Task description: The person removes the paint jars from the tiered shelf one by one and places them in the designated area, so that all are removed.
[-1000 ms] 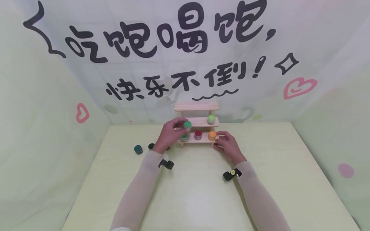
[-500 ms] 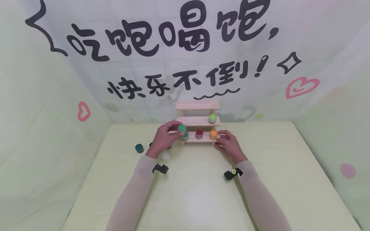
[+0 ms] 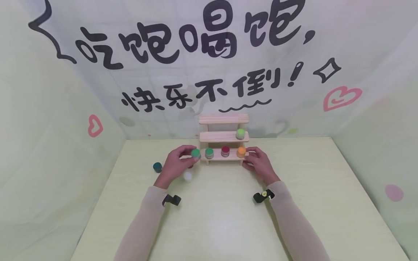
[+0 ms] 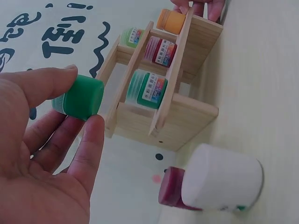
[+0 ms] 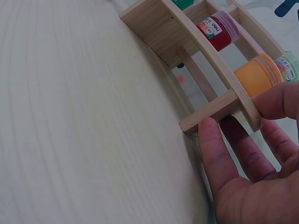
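My left hand (image 3: 174,165) pinches a small green paint jar (image 3: 196,153) between thumb and fingers, just off the left end of a three-tier wooden display rack (image 3: 215,136). In the left wrist view the held jar (image 4: 84,99) is tilted. My right hand (image 3: 261,165) grips the right end of the rack's lowest shelf, thumb above and fingers below, as the right wrist view shows. On that shelf stand another green jar (image 3: 209,153), a red jar (image 3: 225,151) and an orange jar (image 3: 241,152). A light green jar (image 3: 240,133) sits at the right of the middle shelf.
On the table (image 3: 215,214), left of the rack, stand a white jar (image 3: 187,177), a dark teal jar (image 3: 158,167) and a dark red jar (image 4: 172,187) partly hidden behind the white one. A cloth backdrop (image 3: 156,125) with black lettering hangs close behind the rack.
My left hand has moved left and toward me with the green jar, from before the middle shelf to beside the lowest one. My right hand has stayed at the rack's right end.
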